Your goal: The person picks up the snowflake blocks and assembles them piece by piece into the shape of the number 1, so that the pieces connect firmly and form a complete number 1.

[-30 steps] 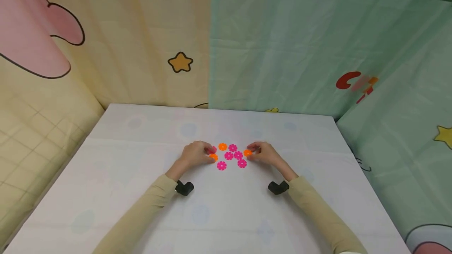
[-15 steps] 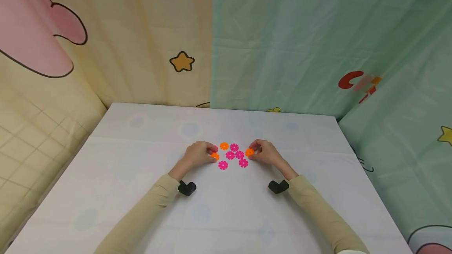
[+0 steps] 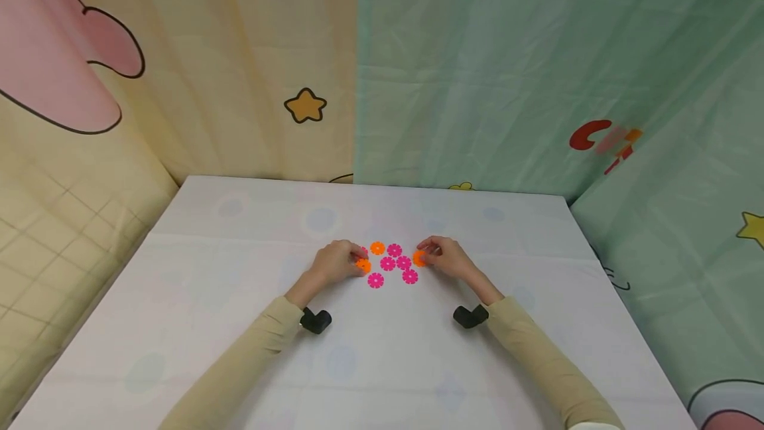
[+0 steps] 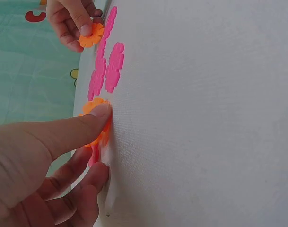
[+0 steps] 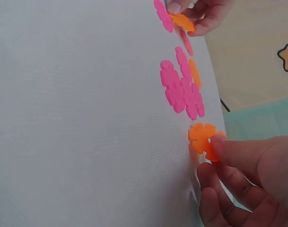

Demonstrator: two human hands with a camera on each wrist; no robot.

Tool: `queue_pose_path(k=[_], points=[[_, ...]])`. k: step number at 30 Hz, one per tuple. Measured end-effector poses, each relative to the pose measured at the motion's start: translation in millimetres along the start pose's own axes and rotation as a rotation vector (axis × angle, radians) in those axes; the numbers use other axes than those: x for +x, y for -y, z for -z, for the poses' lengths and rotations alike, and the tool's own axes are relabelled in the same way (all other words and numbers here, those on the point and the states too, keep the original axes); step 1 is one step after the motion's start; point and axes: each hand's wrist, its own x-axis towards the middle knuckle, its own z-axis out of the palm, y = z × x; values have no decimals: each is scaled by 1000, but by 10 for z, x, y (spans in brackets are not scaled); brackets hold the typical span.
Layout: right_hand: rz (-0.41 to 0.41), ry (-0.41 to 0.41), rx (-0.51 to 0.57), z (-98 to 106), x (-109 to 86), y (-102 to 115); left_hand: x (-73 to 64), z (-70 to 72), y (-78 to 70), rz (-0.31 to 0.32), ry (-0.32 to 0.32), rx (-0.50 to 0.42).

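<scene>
My left hand (image 3: 333, 263) pinches an orange flower-shaped plastic disc (image 4: 94, 108), its thumb across the notched face. A pink flower disc (image 4: 94, 156) shows behind that one, partly covered by the fingers; whether they touch it I cannot tell. On the other side, my right hand (image 3: 449, 259) holds a second orange flower disc (image 5: 200, 135) between thumb and fingers, tilted up from the table. Between the hands, several pink flower discs (image 3: 388, 263) lie flat in a loose cluster, with another orange disc (image 3: 377, 248) at its far side.
A white cloth with faint spots covers the table (image 3: 382, 363). Printed curtains (image 3: 251, 71) hang behind its far edge and along both sides. Black wrist mounts (image 3: 315, 321) sit at both cuffs, close above the cloth.
The fingers of my left hand have closed in on its orange disc, which now shows more of its face. My right hand has tilted its orange disc slightly. The cluster lies unchanged.
</scene>
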Motion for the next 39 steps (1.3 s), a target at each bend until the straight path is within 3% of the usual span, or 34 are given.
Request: queue_pose_path(k=[5,12,20,39], points=[[-16,-1,27,1,16,8,-6,-19,18,7,-41,-77],[60,-59,41,1,48,60,8,7,18,21,-110,-178],[108,-100,112,-33,77,120,61,-11,22,3,-133,-250],[137,-225,220,-115,93,288,151,-35,-92,22,-221,-463]])
